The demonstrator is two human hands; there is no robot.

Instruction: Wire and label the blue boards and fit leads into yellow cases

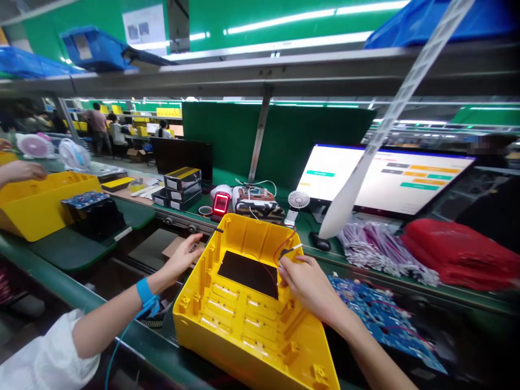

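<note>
A yellow plastic housing (252,374) sits in front of me, hollow side up, with a black rectangular panel (247,272) on its inner floor. My left hand (186,259) is beside the housing's left wall, fingers stretched and apart, nothing in them; whether the fingertips touch the wall I cannot tell. A blue strap (147,295) with a cord circles that wrist. Over the right wall, my right hand (306,279) pinches a thin cable (286,252) between thumb and fingers. Red and dark wires run from it into the housing, and a white piece shows by the fingers.
Blue circuit boards (382,314) lie at right, below white-and-purple cables (384,252) and a red bundle (459,252). A monitor (382,176), small fan (298,200) and red-lit scanner (220,203) stand behind. At left, another person's hand (24,170) is over a second yellow housing (44,208).
</note>
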